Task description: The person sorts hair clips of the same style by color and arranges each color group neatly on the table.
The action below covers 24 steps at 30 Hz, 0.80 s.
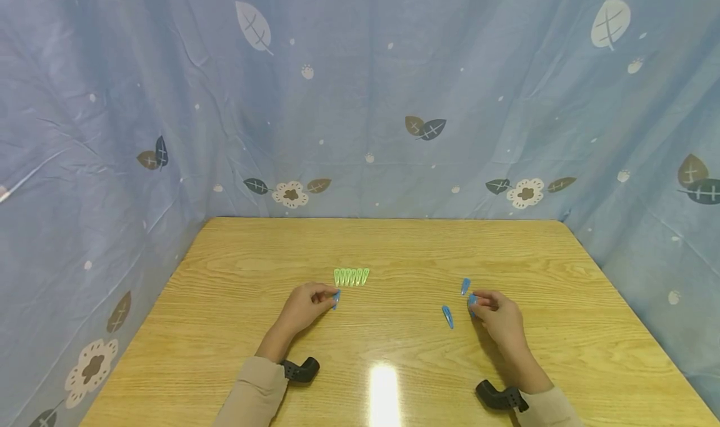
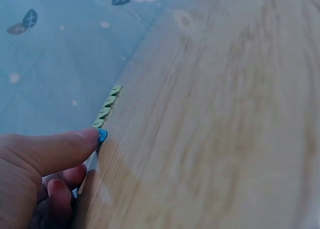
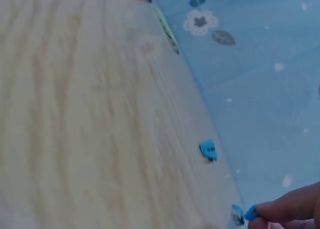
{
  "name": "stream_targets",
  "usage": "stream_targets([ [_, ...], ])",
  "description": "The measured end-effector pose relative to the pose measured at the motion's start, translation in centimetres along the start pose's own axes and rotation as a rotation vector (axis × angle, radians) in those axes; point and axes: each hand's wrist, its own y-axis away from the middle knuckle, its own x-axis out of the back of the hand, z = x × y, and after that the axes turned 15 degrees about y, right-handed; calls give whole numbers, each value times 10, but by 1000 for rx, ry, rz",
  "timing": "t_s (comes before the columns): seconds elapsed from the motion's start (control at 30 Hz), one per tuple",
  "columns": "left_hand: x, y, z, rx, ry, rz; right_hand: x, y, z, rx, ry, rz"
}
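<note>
My left hand [image 1: 304, 306] pinches a blue snap hair clip [image 1: 336, 299] between thumb and fingers, just below a row of several green hair clips [image 1: 351, 277]. In the left wrist view that blue clip [image 2: 102, 135] peeks out past the thumb tip. Over on the right, my right hand [image 1: 502, 319] pinches another blue hair clip [image 1: 472, 300]; the right wrist view shows its end [image 3: 251, 212] at the fingertips. Two more blue clips lie close to that hand: one [image 1: 465, 286] just beyond it, the other [image 1: 447, 316] to its left.
A wooden table [image 1: 394, 246] carries all the clips. Blue leaf-patterned cloth [image 1: 360, 102] hangs behind it and along both sides. Each wrist wears a black camera mount [image 1: 300, 370]. Glare [image 1: 384, 392] shines on the table near the front.
</note>
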Motion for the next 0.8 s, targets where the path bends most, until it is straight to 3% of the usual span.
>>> stream_targets([
  [0.37, 1, 2, 3, 6, 20, 7, -10, 10, -39, 48, -170, -140],
  [0.8, -1, 1, -1, 5, 15, 3, -64, 2, -85, 128, -382, -248],
])
